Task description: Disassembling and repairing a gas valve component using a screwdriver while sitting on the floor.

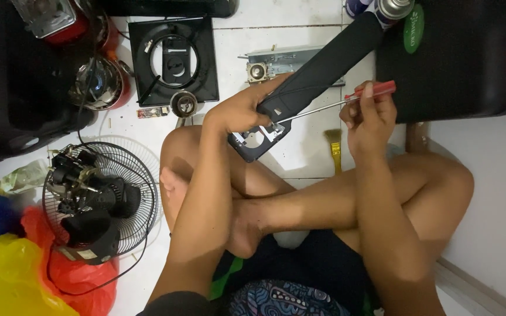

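Head view | left hand [238, 114] grip grasps black fan housing [317, 70] | right hand [370, 117] grip grasps screwdriver [335, 104] | tile floor [306, 152] beneath.

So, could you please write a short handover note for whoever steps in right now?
Left hand grips the long black fan stand part near its open end, propped over the knee. Right hand holds the red-handled screwdriver, tip at the metal bracket in that end. The fan motor with rear grille lies on the floor to the left, the square black base ahead. Motor is already off the stand; the bracket remains fitted.
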